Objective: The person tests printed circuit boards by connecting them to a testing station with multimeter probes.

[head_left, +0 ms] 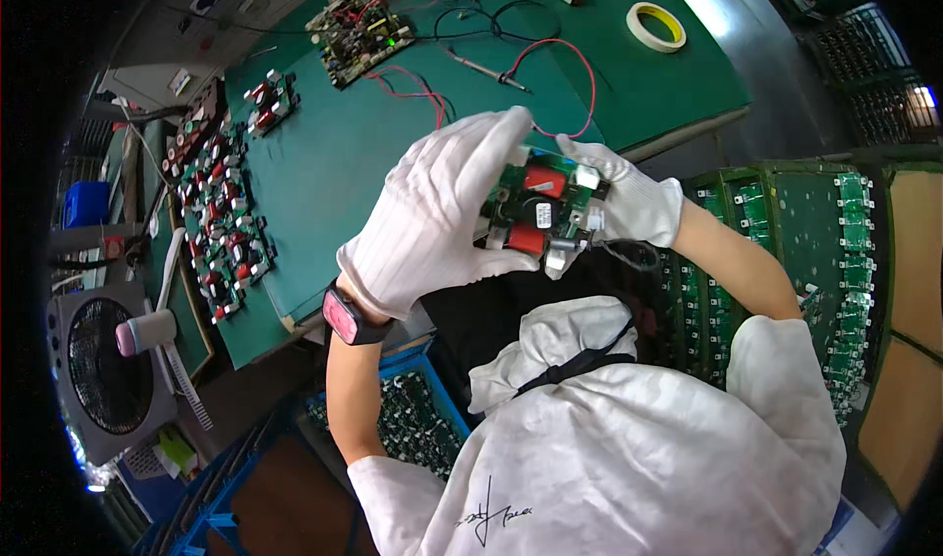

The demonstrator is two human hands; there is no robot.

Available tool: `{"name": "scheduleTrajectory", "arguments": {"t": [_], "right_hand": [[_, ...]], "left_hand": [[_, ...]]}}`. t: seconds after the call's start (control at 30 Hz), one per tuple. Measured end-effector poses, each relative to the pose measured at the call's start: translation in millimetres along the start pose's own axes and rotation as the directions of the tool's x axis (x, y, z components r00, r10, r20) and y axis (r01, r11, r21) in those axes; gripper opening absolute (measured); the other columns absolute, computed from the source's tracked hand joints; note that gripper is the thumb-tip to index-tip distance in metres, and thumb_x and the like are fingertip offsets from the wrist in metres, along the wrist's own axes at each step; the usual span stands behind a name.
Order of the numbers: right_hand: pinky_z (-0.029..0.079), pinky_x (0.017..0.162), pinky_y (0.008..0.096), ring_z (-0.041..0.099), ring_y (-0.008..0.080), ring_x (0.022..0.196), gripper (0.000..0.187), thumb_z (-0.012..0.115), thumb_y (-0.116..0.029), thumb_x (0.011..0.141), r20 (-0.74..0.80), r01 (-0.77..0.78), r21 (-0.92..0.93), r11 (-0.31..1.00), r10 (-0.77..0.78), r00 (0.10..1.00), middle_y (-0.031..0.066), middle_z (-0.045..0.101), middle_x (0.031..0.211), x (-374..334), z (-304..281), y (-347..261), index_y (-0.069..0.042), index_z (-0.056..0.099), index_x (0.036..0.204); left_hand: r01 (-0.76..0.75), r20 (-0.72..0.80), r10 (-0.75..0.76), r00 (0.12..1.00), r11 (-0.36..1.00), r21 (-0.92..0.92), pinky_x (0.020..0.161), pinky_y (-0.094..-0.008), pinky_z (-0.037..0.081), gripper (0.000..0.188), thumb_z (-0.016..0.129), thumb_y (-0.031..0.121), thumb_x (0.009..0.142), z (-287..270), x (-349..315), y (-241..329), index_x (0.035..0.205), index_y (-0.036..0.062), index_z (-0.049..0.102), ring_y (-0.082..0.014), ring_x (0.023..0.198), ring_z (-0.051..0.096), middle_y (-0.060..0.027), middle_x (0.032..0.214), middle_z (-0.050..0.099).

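Both my hands wear white gloves and hold up a green circuit board (546, 212) in front of my chest, above the near edge of the table. Red components, a white label and pale connectors show on its face. My left hand (442, 202) grips the board from its left side, thumb below and fingers above. My right hand (624, 197) is closed on its right edge, with the fingertips partly hidden behind it. A short dark cable (629, 253) hangs near the board's lower right corner. A watch with a pink face (342, 317) is on my left wrist.
Several boards with red parts (224, 217) line the table's left side. A larger wired board (359, 30), a test probe (486, 71) and a tape roll (655, 27) lie farther back. Racks of boards (853, 261) stand right; a blue crate (417, 409) and a fan (108, 364) stand left.
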State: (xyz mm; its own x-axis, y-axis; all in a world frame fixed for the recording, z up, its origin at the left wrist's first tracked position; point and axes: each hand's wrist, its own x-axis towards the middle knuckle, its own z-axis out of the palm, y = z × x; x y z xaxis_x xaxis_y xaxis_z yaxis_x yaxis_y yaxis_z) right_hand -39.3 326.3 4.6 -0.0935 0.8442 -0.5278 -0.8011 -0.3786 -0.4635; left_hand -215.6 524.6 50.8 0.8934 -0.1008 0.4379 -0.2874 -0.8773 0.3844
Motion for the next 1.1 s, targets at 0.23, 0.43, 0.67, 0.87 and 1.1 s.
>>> {"name": "scheduleTrajectory", "arguments": {"t": [0.23,0.43,0.67,0.87,1.1], "right_hand": [[0.056,0.097,0.0648,0.071,0.0343,0.113,0.072,0.056,-0.069,0.097,0.161,-0.014,-0.237,0.971,0.053,0.985,0.0151,0.068,0.133,32.0,11.4,-2.9,-0.012,0.056,0.141],[0.06,0.088,0.0636,0.074,0.0401,0.103,0.077,0.052,-0.072,0.098,0.052,-0.11,-0.144,0.983,0.118,0.992,0.021,0.07,0.127,39.4,27.3,-5.4,-0.007,0.06,0.138],[0.065,0.075,0.0585,0.075,0.0446,0.096,0.089,0.036,-0.078,0.1,0.234,-0.14,-0.35,0.926,0.232,0.944,0.0238,0.071,0.122,46.8,27.3,-21.6,-0.003,0.052,0.145],[0.065,0.078,0.0544,0.073,0.0422,0.102,0.103,0.026,-0.088,0.095,0.187,-0.116,-0.332,0.936,0.186,0.965,0.0234,0.071,0.125,64.1,27.6,-23.0,-0.002,0.051,0.147],[0.062,0.078,0.0341,0.074,0.027,0.1,0.094,0.033,-0.078,0.102,-0.013,-0.066,-0.645,0.761,0.075,0.997,0.0191,0.068,0.121,55.7,17.6,-17.2,0.001,0.052,0.148]], "left_hand": [[0.137,0.047,-0.131,0.99,0.98,-0.146,0.114,-0.0538,0.043,0.117,0.094,0.044,0.066,-0.6,-35.6,-1.3,0.159,0.0026,0.035,-0.0407,0.131,0.056,-0.0192,0.143,0.057],[0.188,0.071,-0.18,0.981,0.973,-0.132,0.114,-0.0531,0.043,0.113,0.093,0.036,0.068,-6.1,-45.1,-0.5,0.159,0.0012,0.034,-0.0415,0.129,0.057,-0.0224,0.141,0.056],[0.172,-0.013,-0.176,0.984,0.975,-0.143,0.106,-0.049,0.048,0.112,0.092,0.027,0.068,-4.8,-50.7,-8.0,0.159,0.001,0.033,-0.0414,0.123,0.059,-0.0221,0.139,0.058],[0.236,-0.096,-0.236,0.967,0.972,-0.009,0.106,-0.0463,0.051,0.107,0.09,0.019,0.066,-11.5,-62.6,-22.8,0.157,0.0009,0.037,-0.0386,0.123,0.061,-0.0197,0.138,0.061],[0.372,-0.262,-0.348,0.9,0.927,0.047,0.099,-0.0453,0.055,0.105,0.089,0.024,0.067,-16.5,-82.9,-81.3,0.157,0.0064,0.039,-0.0374,0.115,0.064,-0.0191,0.129,0.063]]}}
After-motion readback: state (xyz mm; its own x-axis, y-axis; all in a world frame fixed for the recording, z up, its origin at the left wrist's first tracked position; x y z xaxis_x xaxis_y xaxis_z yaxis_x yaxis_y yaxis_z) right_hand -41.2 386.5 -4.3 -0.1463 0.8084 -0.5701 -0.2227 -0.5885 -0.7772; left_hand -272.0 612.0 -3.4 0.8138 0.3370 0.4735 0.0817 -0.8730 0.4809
